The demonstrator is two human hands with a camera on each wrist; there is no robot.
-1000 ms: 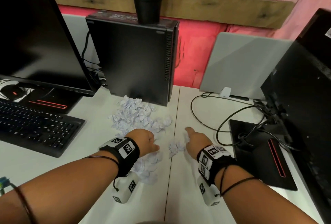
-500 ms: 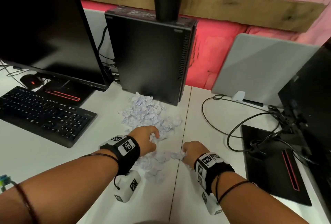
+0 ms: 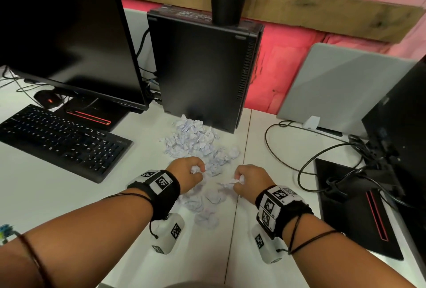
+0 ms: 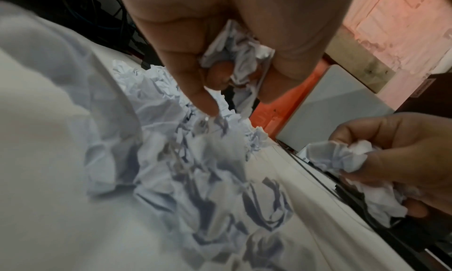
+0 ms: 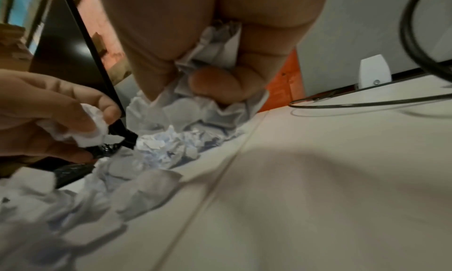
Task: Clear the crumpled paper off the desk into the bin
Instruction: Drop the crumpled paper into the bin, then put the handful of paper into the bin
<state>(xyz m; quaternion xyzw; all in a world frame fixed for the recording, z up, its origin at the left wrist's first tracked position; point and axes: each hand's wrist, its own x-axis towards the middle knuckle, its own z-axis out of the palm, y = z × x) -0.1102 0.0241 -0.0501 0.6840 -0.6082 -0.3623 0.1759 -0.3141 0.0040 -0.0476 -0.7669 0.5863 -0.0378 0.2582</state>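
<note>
**Both fists full, most of the heap untouched**

Clearly she is grabbing by the handful. Her left hand (image 3: 187, 173) has its fingers (image 4: 195, 85) curled round a paper wad (image 4: 238, 57), and her right hand (image 3: 250, 180) clutches another wad (image 5: 217, 41) the same way. Most of the crumpled paper (image 3: 196, 140) lies loose on the counter (image 3: 69, 195) in front of the computer tower (image 3: 202, 68). No bin is in sight. I'd squeeze each wad tight before lifting, so nothing drops on the way.

Computer tower (image 3: 202, 73) blocks behind; cable (image 3: 299, 147) right.
</note>
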